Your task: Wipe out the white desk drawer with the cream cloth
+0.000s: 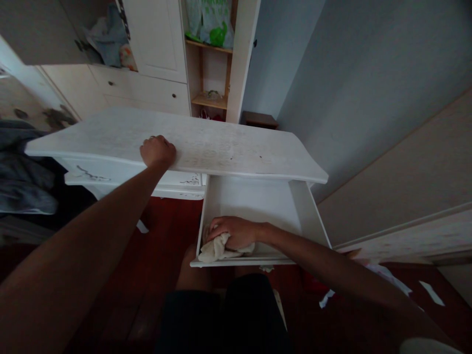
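Note:
My left hand (158,150) rests as a closed fist on the white dresser top (236,147), near its front edge; nothing shows in it. Below the top, a white drawer (258,194) is pulled out toward me. My right hand (238,232) is inside it at the front left corner, with fingers curled around a crumpled beige cloth (217,248). The cloth presses against the drawer's floor and front wall. Part of it is hidden under my palm.
Closed drawers (96,172) with dark carved trim sit to the left. Behind stands a cream wardrobe (157,39) with open shelves holding plastic bags (212,22). Dark clothes (25,167) are heaped at far left. Paper scraps (326,298) lie on the red floor; my knees are under the drawer.

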